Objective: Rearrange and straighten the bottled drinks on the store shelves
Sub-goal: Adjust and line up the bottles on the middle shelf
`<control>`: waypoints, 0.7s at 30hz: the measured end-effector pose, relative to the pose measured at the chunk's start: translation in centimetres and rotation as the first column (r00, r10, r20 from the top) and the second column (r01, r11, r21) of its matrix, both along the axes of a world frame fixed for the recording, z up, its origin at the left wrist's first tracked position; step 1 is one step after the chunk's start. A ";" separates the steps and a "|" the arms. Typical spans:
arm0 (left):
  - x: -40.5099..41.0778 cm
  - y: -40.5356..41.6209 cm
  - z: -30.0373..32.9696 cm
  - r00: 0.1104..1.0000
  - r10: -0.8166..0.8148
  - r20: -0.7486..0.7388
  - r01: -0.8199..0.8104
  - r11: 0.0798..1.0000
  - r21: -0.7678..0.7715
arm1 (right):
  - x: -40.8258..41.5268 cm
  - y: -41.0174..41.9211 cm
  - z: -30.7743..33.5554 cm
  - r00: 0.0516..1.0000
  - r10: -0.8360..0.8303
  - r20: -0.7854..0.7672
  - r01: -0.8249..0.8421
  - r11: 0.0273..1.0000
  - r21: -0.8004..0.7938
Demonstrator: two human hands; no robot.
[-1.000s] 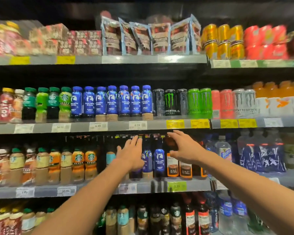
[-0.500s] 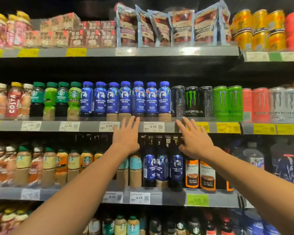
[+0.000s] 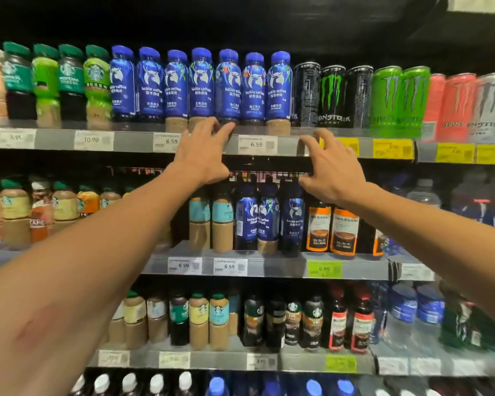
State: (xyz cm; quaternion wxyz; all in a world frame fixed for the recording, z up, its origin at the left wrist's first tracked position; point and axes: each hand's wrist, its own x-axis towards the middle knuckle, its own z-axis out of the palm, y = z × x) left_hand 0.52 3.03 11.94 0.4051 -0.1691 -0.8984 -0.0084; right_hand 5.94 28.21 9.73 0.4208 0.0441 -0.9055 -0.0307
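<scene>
Blue luckin coffee bottles (image 3: 200,84) sit above the 6.59 price tag (image 3: 256,144); our left hand (image 3: 202,155) & right hand (image 3: 333,170), fingers spread, empty; prob. stiff, slick plastic, so grip mid-body.

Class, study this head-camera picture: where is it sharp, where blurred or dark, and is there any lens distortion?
Head view: the blue luckin coffee bottles and both hands, left hand and right hand, are sharp; the edges smear, as on the red cans; the top is dark; the shelf rail bows slightly from the wide lens.
</scene>
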 end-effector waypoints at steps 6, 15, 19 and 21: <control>-0.6 -0.3 0.0 1.000 0.003 -0.009 -0.003 1.000 0.004 | -1.3 -3.2 -4.6 0.979 0.101 0.175 -0.113 0.992 0.061; -0.8 -1.2 1.5 0.992 -0.082 0.099 0.084 0.996 -0.017 | -5.7 -2.5 -3.9 0.898 -0.051 0.437 0.149 0.970 -0.194; -0.2 -1.9 2.0 0.985 -0.094 0.143 0.102 0.993 -0.052 | -5.2 -1.6 -4.5 0.869 0.103 0.484 0.093 0.926 -0.366; -0.7 -2.0 1.5 0.986 -0.097 0.137 0.105 0.993 -0.047 | -4.9 -1.1 -5.4 0.847 0.113 0.520 0.086 0.935 -0.344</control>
